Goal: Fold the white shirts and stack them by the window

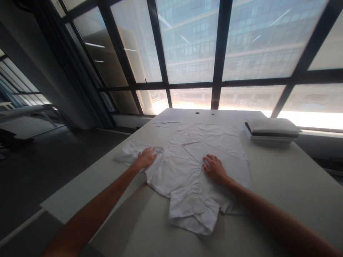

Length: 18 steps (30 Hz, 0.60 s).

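A white short-sleeved shirt [182, 171] lies spread on the white table, with creases across its body. One sleeve points toward me at the near edge of the garment, and the other stretches out to the left. My left hand [147, 157] rests on the cloth near the base of the left sleeve, its fingers laid out flat. On the middle of the shirt's body, right of a gathered seam, my right hand [214, 168] presses down with fingers extended. Neither hand grips the fabric.
The white table [281, 200] reaches to a large dark-framed window. A stack of folded cloth [273, 130] stands at the right, white with a dark layer. Sheets of paper [170, 117] lie at the far left. A dark curtain [77, 71] hangs at left.
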Tool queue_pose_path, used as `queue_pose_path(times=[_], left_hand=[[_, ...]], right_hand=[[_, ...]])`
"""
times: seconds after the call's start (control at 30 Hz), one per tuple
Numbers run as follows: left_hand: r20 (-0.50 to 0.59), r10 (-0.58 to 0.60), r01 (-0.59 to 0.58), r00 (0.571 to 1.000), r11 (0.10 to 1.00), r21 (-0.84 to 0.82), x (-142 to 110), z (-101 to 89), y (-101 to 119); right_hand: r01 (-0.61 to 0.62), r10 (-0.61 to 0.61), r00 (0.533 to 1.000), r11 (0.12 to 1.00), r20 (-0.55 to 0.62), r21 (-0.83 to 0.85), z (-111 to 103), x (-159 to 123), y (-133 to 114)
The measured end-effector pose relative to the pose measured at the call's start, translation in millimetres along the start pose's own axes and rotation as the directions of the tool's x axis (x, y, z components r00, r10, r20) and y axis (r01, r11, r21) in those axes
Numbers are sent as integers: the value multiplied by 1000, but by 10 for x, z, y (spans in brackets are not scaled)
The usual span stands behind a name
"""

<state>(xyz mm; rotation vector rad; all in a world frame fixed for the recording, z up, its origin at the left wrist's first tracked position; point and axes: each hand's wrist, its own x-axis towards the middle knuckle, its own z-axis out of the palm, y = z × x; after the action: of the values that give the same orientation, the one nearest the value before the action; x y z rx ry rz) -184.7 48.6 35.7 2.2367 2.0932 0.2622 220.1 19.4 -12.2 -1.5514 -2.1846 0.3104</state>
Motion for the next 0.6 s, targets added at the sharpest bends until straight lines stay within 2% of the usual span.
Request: queue_pose_path(times=[0.07, 0.17, 0.23, 0.4, 0.47, 0.53, 0.6], left_hand=[[32, 15, -15, 999, 1000, 7, -85, 155, 227], [134, 136, -140, 982, 990, 21, -147, 265, 426], [193, 178, -191, 965, 980, 50, -140, 258, 415], [258, 147, -164, 955, 985, 47, -56, 119, 141], [283, 125, -150, 951, 986, 68, -12, 60, 106], [280, 114, -159, 953, 977, 144, 57, 18, 182], [234, 148, -199, 961, 956, 214, 167, 13, 371]], right_hand=[[15, -14, 1000, 1000, 10, -20, -7, -17, -18], [37, -36, 999, 999, 16, -31, -12, -42, -31], [51, -51, 999, 998, 17, -33, -12, -51, -31], [72, -71, 997, 996, 17, -59, -15, -51, -37], [70, -69, 997, 995, 21, -65, -21, -50, -48], [68, -66, 997, 995, 25, -71, -31, -51, -62], [70, -68, 997, 995, 31, -77, -43, -52, -74]])
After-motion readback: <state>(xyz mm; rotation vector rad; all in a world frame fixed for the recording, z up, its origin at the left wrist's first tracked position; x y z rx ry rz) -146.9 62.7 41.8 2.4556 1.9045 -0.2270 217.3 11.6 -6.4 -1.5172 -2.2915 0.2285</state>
